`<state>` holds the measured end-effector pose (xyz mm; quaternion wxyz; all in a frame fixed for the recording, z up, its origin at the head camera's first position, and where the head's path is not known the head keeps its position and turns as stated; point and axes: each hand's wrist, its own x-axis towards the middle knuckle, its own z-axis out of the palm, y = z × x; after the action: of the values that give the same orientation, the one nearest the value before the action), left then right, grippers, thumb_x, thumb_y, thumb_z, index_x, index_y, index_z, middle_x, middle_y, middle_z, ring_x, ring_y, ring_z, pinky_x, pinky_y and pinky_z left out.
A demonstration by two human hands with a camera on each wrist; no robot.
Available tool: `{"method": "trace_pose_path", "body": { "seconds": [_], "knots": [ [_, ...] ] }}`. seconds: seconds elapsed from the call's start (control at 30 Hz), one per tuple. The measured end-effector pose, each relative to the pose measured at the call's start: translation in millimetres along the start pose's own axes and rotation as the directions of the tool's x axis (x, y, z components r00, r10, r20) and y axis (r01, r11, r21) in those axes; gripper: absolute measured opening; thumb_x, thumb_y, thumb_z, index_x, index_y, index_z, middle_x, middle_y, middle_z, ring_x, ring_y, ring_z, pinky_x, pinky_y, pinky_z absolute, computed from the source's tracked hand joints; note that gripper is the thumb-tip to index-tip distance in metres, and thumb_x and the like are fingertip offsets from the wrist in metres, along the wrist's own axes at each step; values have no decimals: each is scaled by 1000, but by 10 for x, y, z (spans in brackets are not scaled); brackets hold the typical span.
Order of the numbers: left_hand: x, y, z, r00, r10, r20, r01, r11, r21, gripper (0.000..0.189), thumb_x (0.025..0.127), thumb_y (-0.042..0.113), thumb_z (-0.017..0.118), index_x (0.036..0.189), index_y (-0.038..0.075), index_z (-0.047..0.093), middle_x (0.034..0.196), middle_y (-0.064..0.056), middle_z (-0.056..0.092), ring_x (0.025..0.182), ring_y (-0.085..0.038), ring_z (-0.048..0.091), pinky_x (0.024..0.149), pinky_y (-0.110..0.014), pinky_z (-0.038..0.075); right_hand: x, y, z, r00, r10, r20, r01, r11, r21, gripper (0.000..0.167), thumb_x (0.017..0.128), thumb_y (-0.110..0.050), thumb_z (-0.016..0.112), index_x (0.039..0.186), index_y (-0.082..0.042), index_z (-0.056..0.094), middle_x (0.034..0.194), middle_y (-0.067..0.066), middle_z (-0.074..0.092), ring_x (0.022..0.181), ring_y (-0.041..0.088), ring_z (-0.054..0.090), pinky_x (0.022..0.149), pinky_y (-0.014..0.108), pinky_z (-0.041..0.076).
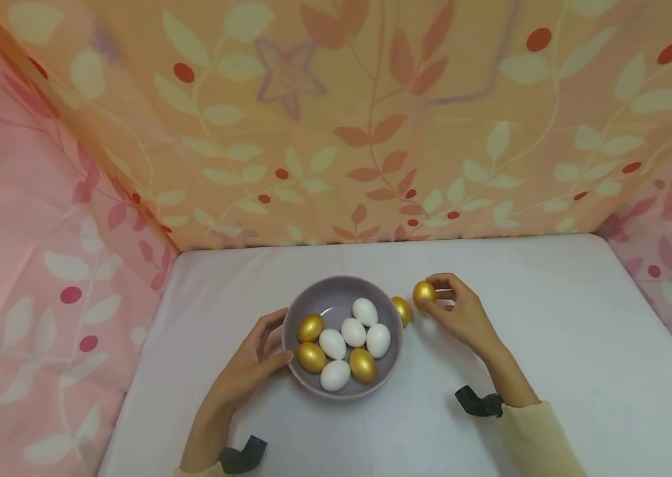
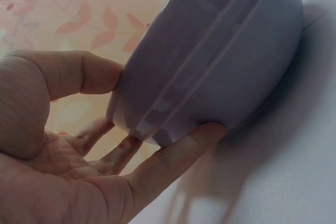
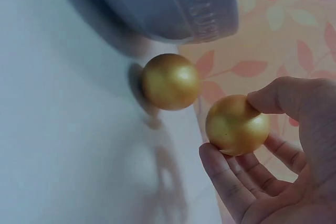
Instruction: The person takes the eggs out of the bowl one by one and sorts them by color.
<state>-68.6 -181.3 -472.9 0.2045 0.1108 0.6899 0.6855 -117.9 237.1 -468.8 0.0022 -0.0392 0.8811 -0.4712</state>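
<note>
A purple-grey bowl (image 1: 336,396) stands on the white surface with 3 golden eggs and several white eggs (image 1: 353,332) inside. My left hand (image 1: 251,368) holds its left side, the thumb at the rim and the fingers round the outer wall; in the left wrist view the index fingertip (image 2: 212,129) touches low on that wall. To the right of the bowl, my right hand (image 1: 461,315) pinches a golden egg (image 3: 237,125) between thumb and fingers. Another golden egg (image 3: 170,82) lies on the surface close beside the bowl, left of the held one.
The white-covered table (image 1: 550,318) is bounded by an orange patterned cloth (image 1: 371,132) at the back and pink patterned cloths (image 1: 26,232) at the sides. Black wrist mounts (image 1: 479,402) sit on both forearms.
</note>
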Motion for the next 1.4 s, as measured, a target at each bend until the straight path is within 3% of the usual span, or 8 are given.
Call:
{"method": "trace_pose_path", "body": {
  "seconds": [0.2, 0.3, 0.5, 0.63, 0.9, 1.13, 1.4],
  "knots": [
    [12, 10, -4, 1000, 14, 5, -14, 1000, 16, 76, 100, 3, 66, 164, 8, 26, 176, -18, 16, 158, -55, 24, 103, -26, 53, -34, 70, 58, 1000, 17, 8, -17, 999, -50, 44, 96, -21, 79, 132, -6, 61, 132, 20, 68, 113, 38, 71, 96, 51, 60],
    [15, 10, 4, 1000, 5, 9, -5, 1000, 17, 77, 100, 4, 66, 164, 9, 25, 176, -18, 16, 158, -55, 26, 103, -27, 53, -55, 81, 71, 1000, 18, 7, -17, 997, -74, 42, 96, -21, 78, 132, -5, 61, 131, 22, 68, 111, 39, 71, 96, 56, 59],
    [1, 19, 24, 999, -39, 3, 39, 999, 1, 80, 99, 5, 67, 165, 14, 24, 177, -16, 14, 160, -51, 24, 102, -29, 54, -78, 110, 101, 1000, 25, 18, -23, 994, -110, 40, 96, -20, 78, 129, -5, 62, 126, 22, 69, 109, 37, 72, 92, 50, 60],
    [-3, 33, 25, 999, -32, -1, 32, 999, -2, 80, 98, 5, 67, 165, 13, 24, 177, -15, 13, 160, -51, 23, 103, -29, 54, -64, 102, 132, 999, 30, 25, -26, 991, -134, 38, 95, -20, 79, 127, -6, 63, 122, 21, 70, 107, 35, 72, 90, 46, 60],
    [7, 26, 26, 1000, -25, 3, 25, 1000, -10, 80, 98, 5, 67, 165, 11, 24, 177, -17, 12, 160, -53, 23, 103, -28, 54, -56, 46, 146, 999, 14, 33, -9, 986, -169, 37, 95, -18, 78, 126, -3, 64, 121, 24, 70, 107, 38, 72, 92, 55, 59],
    [18, 20, 23, 1000, -29, 0, 29, 1000, -12, 79, 99, 6, 67, 165, 12, 24, 178, -15, 11, 161, -51, 20, 105, -27, 52, -28, -7, 148, 999, -7, 38, 15, 977, -213, 37, 96, -19, 77, 126, -2, 65, 120, 24, 71, 105, 37, 72, 91, 55, 59],
    [4, 20, 12, 1000, -13, 16, 13, 1000, 4, 78, 99, 4, 67, 164, 13, 25, 177, -15, 14, 161, -53, 19, 108, -36, 53, -73, 23, 178, 1000, 4, 31, 4, 971, -239, 42, 97, -21, 75, 132, -2, 64, 123, 24, 71, 107, 37, 73, 91, 54, 60]
  ]
}}
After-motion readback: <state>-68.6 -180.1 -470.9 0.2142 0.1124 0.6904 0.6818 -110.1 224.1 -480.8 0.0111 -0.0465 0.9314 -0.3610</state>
